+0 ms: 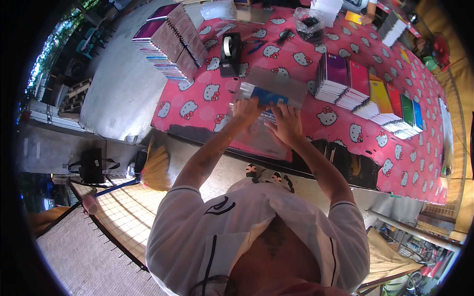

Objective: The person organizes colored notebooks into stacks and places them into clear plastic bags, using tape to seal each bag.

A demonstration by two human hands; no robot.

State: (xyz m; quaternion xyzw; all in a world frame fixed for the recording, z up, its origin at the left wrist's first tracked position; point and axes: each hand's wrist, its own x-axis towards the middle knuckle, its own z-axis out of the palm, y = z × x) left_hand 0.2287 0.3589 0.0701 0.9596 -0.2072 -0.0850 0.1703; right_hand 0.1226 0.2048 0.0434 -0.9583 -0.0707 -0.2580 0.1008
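Note:
A blue spiral notebook lies in or under a clear plastic sleeve near the table's front edge; which of these, I cannot tell. My left hand is over the notebook's left part, its fingers curled onto the cover and plastic. On the right part rests my right hand, fingers stretched forward and thumb apart. The hands nearly meet at the middle, covering much of the notebook's lower half. Loose clear plastic reaches toward me below them.
Beyond the hands stands a black tape dispenser. Tall notebook stacks rise at the left; colourful notebook piles line the right. A plastic bag with dark contents sits farther back. Another person's hand touches a yellow item at the far side.

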